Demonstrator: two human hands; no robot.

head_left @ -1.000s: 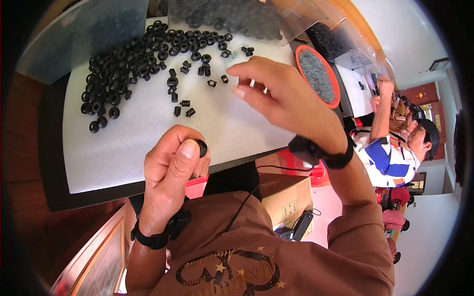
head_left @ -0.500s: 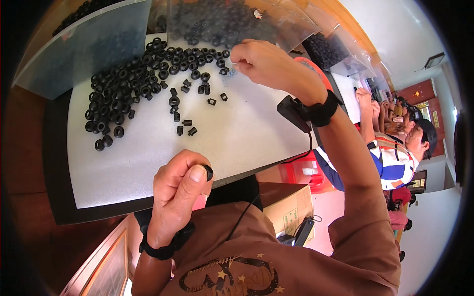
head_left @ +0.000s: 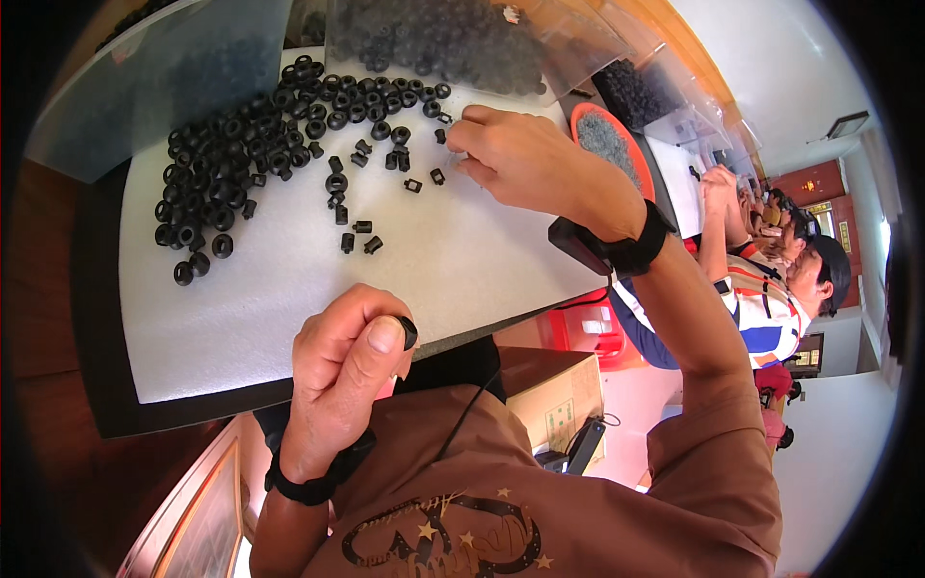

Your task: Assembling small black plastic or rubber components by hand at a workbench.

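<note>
In front of me, my left hand (head_left: 337, 371) is closed, its thumb pressing a small black ring-shaped part (head_left: 409, 333) against the curled fingers. My right hand (head_left: 540, 164) reaches over the far side of the white sheet (head_left: 482, 250). Its fingers are curled down close to the surface, among tiny pale bits (head_left: 457, 162); what they grip is too small to make out. Several small black stepped pieces (head_left: 373, 245) lie scattered between my hands. A large heap of black rounded rings (head_left: 222, 183) covers the sheet's far left.
Translucent bins of black parts, one at left (head_left: 193, 77) and one at the back (head_left: 434, 48), border the sheet. A red bowl (head_left: 644, 159) of grey bits stands right of my right hand. A cardboard box (head_left: 549, 405) is below the table edge. A co-worker (head_left: 771, 289) sits at right.
My right hand has shifted slightly down and its fingers have tilted lower toward the sheet. The left hand keeps its hold. The view has shifted a little, showing more of the red bowl.
</note>
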